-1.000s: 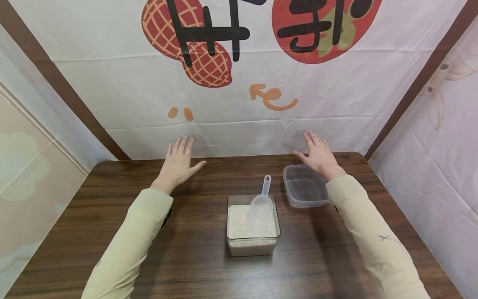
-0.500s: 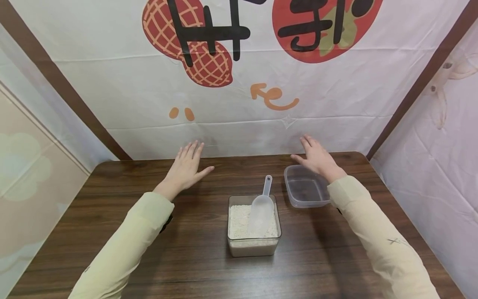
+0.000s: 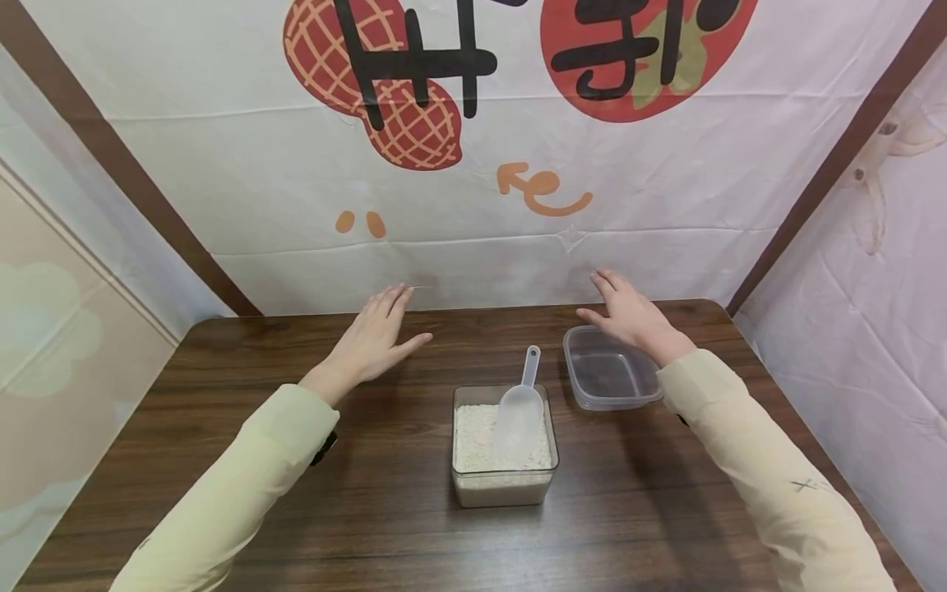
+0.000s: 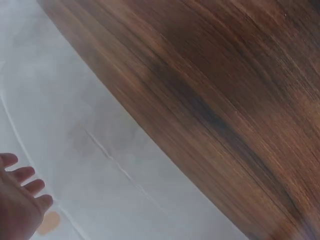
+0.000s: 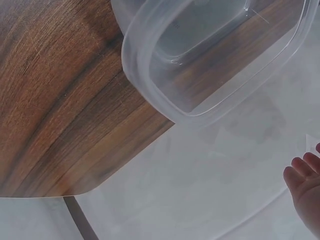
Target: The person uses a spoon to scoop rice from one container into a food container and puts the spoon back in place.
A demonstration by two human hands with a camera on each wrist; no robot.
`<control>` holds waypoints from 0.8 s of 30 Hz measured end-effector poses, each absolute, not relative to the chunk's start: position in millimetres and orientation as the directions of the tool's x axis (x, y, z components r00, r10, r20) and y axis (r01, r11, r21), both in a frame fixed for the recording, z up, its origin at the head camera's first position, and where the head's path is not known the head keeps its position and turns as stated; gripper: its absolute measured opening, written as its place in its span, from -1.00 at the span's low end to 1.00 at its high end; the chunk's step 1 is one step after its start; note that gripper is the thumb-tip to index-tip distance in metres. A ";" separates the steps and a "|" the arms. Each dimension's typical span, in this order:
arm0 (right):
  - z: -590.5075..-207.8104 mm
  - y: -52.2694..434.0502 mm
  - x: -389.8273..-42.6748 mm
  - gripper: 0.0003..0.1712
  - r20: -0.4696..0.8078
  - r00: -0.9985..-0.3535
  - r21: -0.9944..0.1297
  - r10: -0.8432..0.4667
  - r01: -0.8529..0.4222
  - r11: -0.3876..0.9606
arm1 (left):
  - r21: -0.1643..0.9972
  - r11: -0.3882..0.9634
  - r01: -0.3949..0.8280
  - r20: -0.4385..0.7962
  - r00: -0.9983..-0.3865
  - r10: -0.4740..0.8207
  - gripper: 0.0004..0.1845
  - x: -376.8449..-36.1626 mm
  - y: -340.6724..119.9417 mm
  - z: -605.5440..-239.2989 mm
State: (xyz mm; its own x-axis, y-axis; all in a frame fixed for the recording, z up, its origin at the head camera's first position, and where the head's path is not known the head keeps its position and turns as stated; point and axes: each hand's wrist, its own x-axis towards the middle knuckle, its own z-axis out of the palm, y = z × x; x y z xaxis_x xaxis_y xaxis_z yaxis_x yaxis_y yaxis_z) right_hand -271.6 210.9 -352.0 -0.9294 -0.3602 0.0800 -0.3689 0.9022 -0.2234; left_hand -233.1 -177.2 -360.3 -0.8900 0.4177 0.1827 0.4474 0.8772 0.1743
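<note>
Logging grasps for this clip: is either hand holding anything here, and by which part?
Nothing is held. The left hand hovers open over the table; the right hand is open above the empty container. The scoop lies untouched in the rice box.

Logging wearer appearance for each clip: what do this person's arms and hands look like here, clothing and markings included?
Both arms wear long, loose, pale yellow-green sleeves reaching the wrists. The right sleeve bears a small dark cross-like mark near the forearm; the left sleeve shows a dark patch at its underside near the cuff. The left hand and right hand are bare: no gloves or rings visible.
</note>
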 end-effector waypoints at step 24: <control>-339.5 199.2 -252.7 -0.15 0.117 -0.895 -0.214 -0.429 -0.445 0.870 | 0.283 0.824 0.491 0.133 -0.871 0.473 -0.10 -200.1 -165.5 -343.9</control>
